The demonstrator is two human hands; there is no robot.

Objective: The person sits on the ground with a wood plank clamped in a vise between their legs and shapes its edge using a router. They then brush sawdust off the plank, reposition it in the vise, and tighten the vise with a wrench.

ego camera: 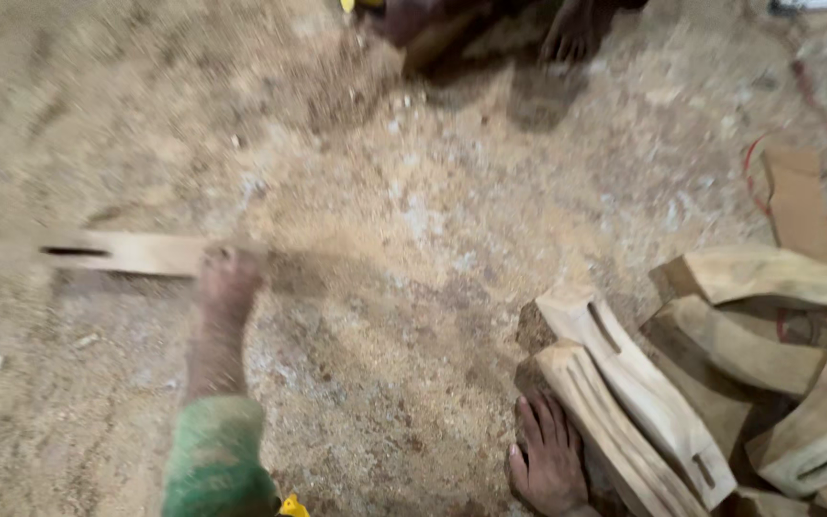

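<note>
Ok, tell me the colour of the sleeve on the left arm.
Green, dusted with sawdust; the sleeve shows in the head view.

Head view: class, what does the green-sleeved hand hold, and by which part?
The left hand grips the pale slotted wooden plank at its right end; motion blur hides the fingers.

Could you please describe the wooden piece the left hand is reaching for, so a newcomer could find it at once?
Start from the sawdust-covered floor and look to its left side, away from the pile of carved pieces at the right. There the left hand touches the end of a flat wooden piece. It lies alone and has a dark slot near its far end.
</note>
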